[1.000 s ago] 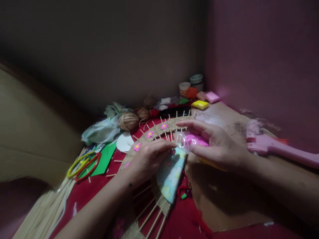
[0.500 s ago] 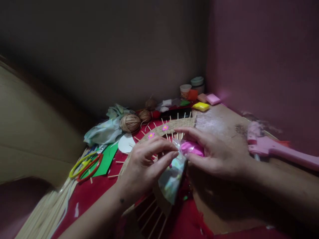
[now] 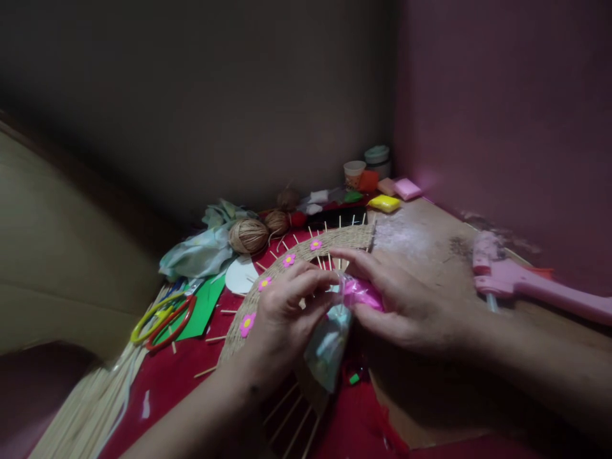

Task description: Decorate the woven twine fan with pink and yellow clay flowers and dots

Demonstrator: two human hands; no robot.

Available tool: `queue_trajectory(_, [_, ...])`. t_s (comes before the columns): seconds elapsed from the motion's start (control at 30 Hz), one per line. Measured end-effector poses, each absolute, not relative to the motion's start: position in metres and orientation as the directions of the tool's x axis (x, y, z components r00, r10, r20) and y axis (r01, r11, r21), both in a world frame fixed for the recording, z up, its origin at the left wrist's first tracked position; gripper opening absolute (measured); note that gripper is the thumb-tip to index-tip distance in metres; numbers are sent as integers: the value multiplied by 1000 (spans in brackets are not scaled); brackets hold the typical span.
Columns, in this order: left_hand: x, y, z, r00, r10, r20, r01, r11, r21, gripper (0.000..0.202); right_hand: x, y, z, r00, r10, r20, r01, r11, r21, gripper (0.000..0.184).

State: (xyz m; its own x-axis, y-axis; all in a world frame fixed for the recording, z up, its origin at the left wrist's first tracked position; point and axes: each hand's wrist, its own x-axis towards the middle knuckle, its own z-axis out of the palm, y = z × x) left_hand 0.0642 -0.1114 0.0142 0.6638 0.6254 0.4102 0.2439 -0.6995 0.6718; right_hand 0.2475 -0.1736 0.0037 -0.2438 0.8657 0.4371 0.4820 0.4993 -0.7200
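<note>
Both hands meet over a woven straw piece (image 3: 306, 252) with sticks poking out and small pink flowers on it. My right hand (image 3: 406, 303) grips a pink lump (image 3: 361, 293) wrapped in clear plastic. My left hand (image 3: 287, 306) pinches the open end of that plastic bag (image 3: 342, 280) with thumb and fingers. Below the hands hangs a pale printed cloth or bag (image 3: 327, 347).
A pink glue gun (image 3: 521, 280) lies at the right on a cardboard sheet (image 3: 430, 236). Twine balls (image 3: 248, 234), crumpled cloth (image 3: 201, 252), yellow and red scissors (image 3: 162, 312), green paper (image 3: 203, 306), colored clay blocks (image 3: 385, 203) and cups (image 3: 366, 167) crowd the back. Thin sticks (image 3: 81, 408) lie at the lower left.
My left hand rose from the woven piece and closed on the plastic wrap. The right hand drew the pink lump slightly nearer. The printed cloth bunched up under the hands.
</note>
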Motion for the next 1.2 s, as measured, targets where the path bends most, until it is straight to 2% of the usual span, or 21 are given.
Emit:
queue_trajectory(0.17, [63, -113, 8, 673, 486, 558, 211, -849, 485, 23, 250, -173, 5, -215, 915, 341, 420, 402, -814, 56])
queue_trajectory(0.3, [64, -115, 12, 719, 428, 547, 232, -890, 392, 20, 251, -173, 3, -215, 935, 280, 323, 339, -884, 61])
queue_trajectory(0.43, [64, -115, 14, 737, 436, 516, 234, -881, 411, 9, 250, -174, 3, -274, 928, 254, 230, 320, -919, 64])
queue_trajectory(0.53, [63, -114, 15, 750, 465, 471, 230, -851, 473, 10, 250, -174, 2, -273, 926, 261, 201, 321, -926, 63])
queue_trajectory(0.67, [63, -112, 15, 765, 458, 453, 231, -852, 471, 15, 250, -173, 2, -270, 911, 312, 230, 376, -898, 63])
queue_trajectory(0.77, [63, -114, 16, 795, 438, 420, 239, -862, 447, 10, 250, -172, 1, -287, 899, 332, 255, 406, -878, 63])
queue_trajectory(0.83, [63, -115, 18, 809, 471, 352, 278, -834, 477, 6, 250, -173, 1, -313, 894, 321, 233, 400, -886, 63])
queue_trajectory(0.9, [63, -117, 21, 810, 529, 253, 322, -762, 562, 5, 250, -174, 1, -329, 899, 291, 225, 374, -900, 65])
queue_trajectory(0.97, [62, -117, 26, 799, 590, 116, 351, -614, 707, 5, 250, -176, 2, -330, 906, 265, 237, 351, -906, 67])
queue_trajectory(1.03, [60, -114, 32, 797, 599, -78, 364, -373, 854, 7, 249, -177, 4, -329, 908, 258, 230, 342, -911, 66])
queue_trajectory(1.1, [57, -109, 38, 805, 543, -238, 351, -114, 930, 11, 249, -177, 5, -332, 905, 264, 199, 341, -919, 63])
queue_trajectory(1.13, [55, -106, 40, 815, 512, -271, 318, -4, 948, 13, 250, -177, 6, -327, 908, 261, 193, 335, -922, 63])
queue_trajectory(1.2, [51, -101, 43, 832, 498, -243, 194, 148, 970, 15, 252, -175, 6, -293, 924, 245, 235, 318, -919, 64])
